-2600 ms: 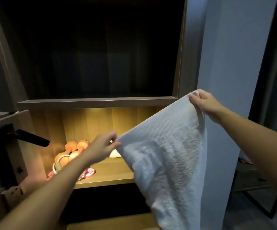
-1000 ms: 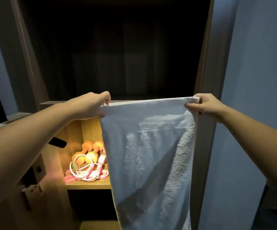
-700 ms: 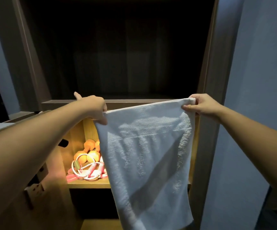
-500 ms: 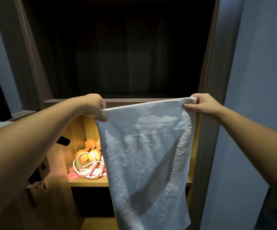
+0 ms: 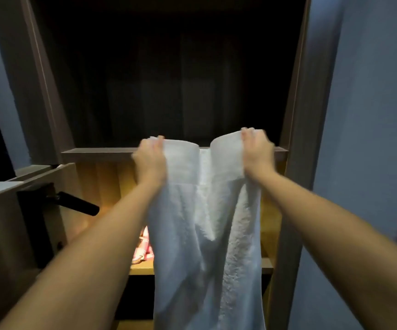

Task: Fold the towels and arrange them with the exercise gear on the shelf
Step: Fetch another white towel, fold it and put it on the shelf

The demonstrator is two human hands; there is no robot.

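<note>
The white towel (image 5: 207, 234) hangs lengthwise in front of the shelf (image 5: 97, 154), its top edge dipping into a deep fold down the middle, terry side showing. The left hand (image 5: 150, 160) grips one top corner and the right hand (image 5: 256, 151) the other, fingers curled over the cloth, both arms stretched forward, hands near each other. Pink gear (image 5: 142, 248) peeks out on the lit shelf behind.

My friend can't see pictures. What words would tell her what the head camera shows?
A left hand and a right hand each grip the top edge of a white towel, which sags into a fold between them in front of a shelf unit. Pink exercise gear peeks out on its lit lower level, left of the towel.
</note>
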